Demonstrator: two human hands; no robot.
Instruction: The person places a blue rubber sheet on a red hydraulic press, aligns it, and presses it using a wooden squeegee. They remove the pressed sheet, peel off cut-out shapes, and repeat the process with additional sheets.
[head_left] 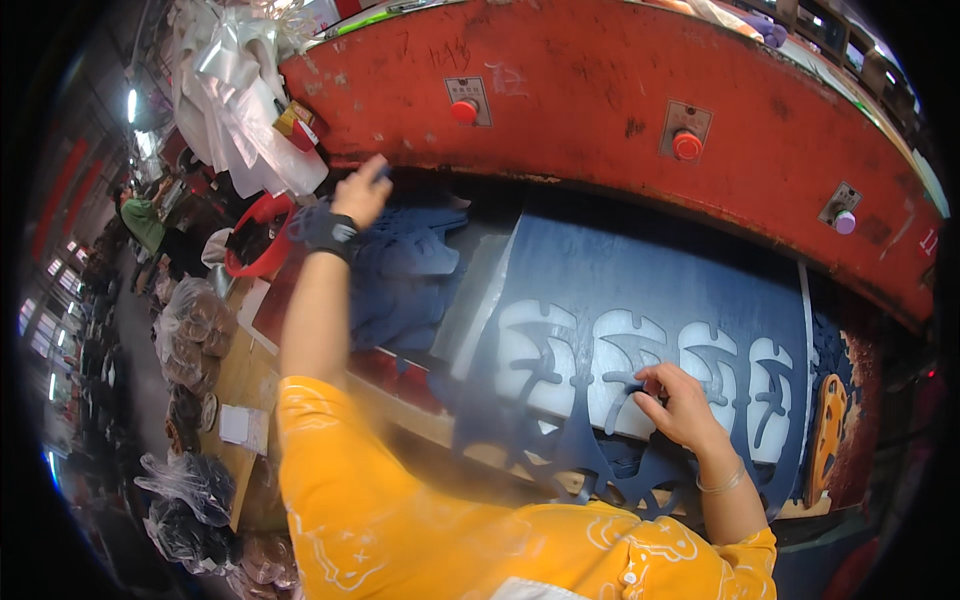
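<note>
A dark blue sheet [640,255] lies under the red machine beam, its near part cut with a row of curved openings that show a pale surface [615,365] beneath. My right hand [682,405] is over these openings, thumb and finger pinched on a curved dark blue strip [622,410]. Far to the left, my left hand [362,195], with a black wristband, is raised above a pile of dark blue cut pieces [400,265]. Its fingers are bent around a small dark blue piece [382,173], mostly hidden and slightly blurred.
The red beam [580,90] spans the far side, carrying several buttons. An orange cutting die [828,435] stands at the right edge. Left are a red basket [268,240], clear plastic sheeting [235,110] and bagged parts [190,330]. A person in green [143,222] is farther off.
</note>
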